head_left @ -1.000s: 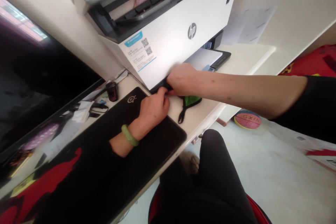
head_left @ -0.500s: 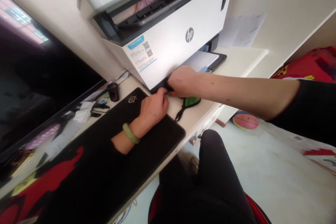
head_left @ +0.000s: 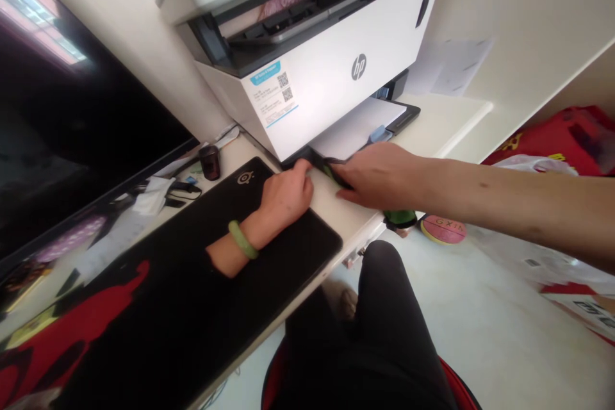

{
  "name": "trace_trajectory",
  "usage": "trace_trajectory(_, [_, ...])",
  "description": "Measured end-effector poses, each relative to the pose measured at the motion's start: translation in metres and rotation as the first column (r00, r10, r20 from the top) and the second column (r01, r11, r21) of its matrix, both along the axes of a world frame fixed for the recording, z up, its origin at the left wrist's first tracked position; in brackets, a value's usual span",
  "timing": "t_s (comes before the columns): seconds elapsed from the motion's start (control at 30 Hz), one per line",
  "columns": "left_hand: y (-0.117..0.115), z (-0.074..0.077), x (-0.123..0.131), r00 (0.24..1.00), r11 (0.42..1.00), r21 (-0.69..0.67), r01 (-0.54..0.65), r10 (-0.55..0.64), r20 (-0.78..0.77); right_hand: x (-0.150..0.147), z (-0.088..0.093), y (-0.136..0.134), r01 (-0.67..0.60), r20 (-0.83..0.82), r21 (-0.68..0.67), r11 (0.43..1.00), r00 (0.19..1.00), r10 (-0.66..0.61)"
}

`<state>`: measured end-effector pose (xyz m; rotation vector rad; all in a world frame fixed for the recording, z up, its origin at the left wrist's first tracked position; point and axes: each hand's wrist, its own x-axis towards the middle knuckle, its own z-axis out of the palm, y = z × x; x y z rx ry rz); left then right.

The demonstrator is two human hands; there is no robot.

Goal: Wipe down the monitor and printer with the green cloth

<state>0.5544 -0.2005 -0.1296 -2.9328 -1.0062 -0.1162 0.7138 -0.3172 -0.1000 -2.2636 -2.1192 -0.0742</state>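
My right hand (head_left: pixel 379 176) is closed round a green item with black edging (head_left: pixel 400 218), part of which hangs below the hand over the desk's front edge. A black strip with some green (head_left: pixel 331 172) shows at its fingertips; its exact kind is unclear. My left hand (head_left: pixel 287 192), with a pale green bangle (head_left: pixel 241 240) on the wrist, rests on the black mouse pad (head_left: pixel 307 243). Its fingers are curled by the printer's lower front corner, and what they grip, if anything, is hidden. Just behind both hands stands the white HP printer (head_left: pixel 327 90), with paper (head_left: pixel 355 128) in its tray.
A dark monitor (head_left: pixel 81 122) stands at the left. Cables, papers and a small dark object (head_left: pixel 209 162) lie below it. Past the desk's right edge, a pink and yellow ball (head_left: pixel 444 230) and a red bag (head_left: pixel 562 141) are on the floor side.
My right hand has moved right, away from my left hand, taking the green item along toward the desk edge. More of the paper tray shows. My left hand has stayed nearly in place.
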Motion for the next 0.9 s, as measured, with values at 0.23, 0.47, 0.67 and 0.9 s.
trace_trajectory(0.23, [-0.001,0.0,-0.001,1.0,1.0,0.019,-0.002,0.002,-0.021,0.001,0.026,0.06,0.085,-0.205,-0.268,0.96,0.968,-0.143])
trace_trajectory(0.47, [0.003,-0.002,-0.002,0.999,1.0,0.004,0.03,-0.03,0.01,0.001,0.018,0.054,0.132,-0.28,-0.17,0.977,0.944,-0.176])
trace_trajectory(0.67, [0.009,-0.009,-0.005,0.984,0.994,-0.016,0.106,-0.103,0.148,0.001,-0.001,-0.021,0.132,-0.097,-0.121,0.984,0.985,-0.144])
trace_trajectory(0.9, [0.017,-0.016,-0.006,0.705,0.862,0.226,0.454,-0.502,0.501,0.024,-0.022,-0.073,0.165,-0.031,0.001,0.986,0.986,-0.165])
